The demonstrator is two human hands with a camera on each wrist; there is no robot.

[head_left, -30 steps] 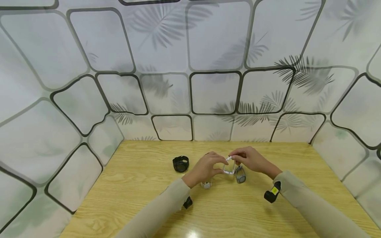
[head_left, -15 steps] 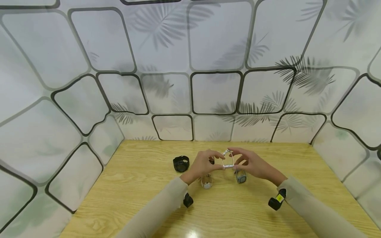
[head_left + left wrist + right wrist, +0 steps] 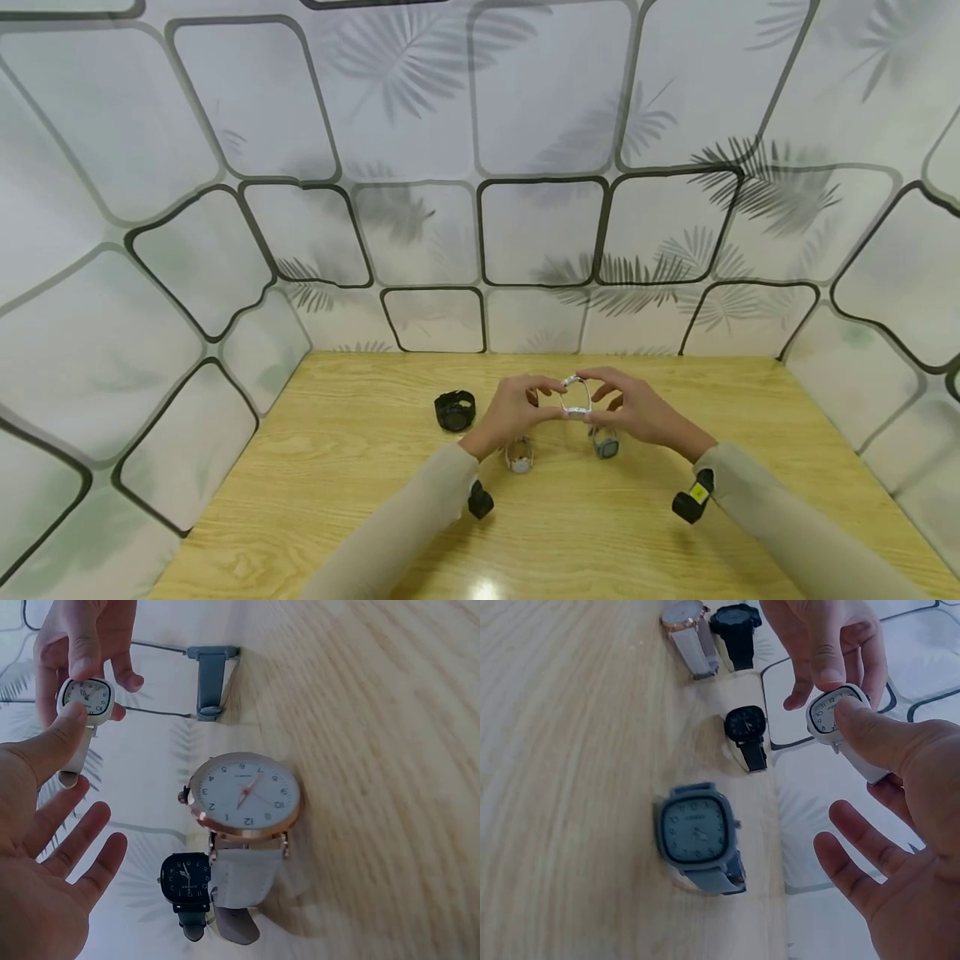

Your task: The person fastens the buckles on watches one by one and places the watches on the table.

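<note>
A white wristwatch (image 3: 577, 412) with a rounded-square case is held up between both hands above the table. My left hand (image 3: 513, 410) pinches it from the left, thumb at the case and a finger near the strap's top. From the other side my right hand (image 3: 637, 408) pinches it likewise. In the left wrist view the white dial (image 3: 88, 696) shows between the two thumbs. Below the hands sit a grey-blue square watch (image 3: 696, 829) and a rose-gold round watch (image 3: 246, 795) on a pale strap. A black square watch (image 3: 746, 724) is partly hidden behind my left hand in the head view.
A chunky black watch (image 3: 454, 412) stands on the wooden table (image 3: 360, 467), left of the hands. Patterned fabric walls (image 3: 540, 233) with dark outlines and leaf prints rise behind the table and at both sides.
The right thumb has gone from the strap's top down to the case of the white wristwatch. The watch has risen slightly and turned, and the grey-blue watch shows more.
</note>
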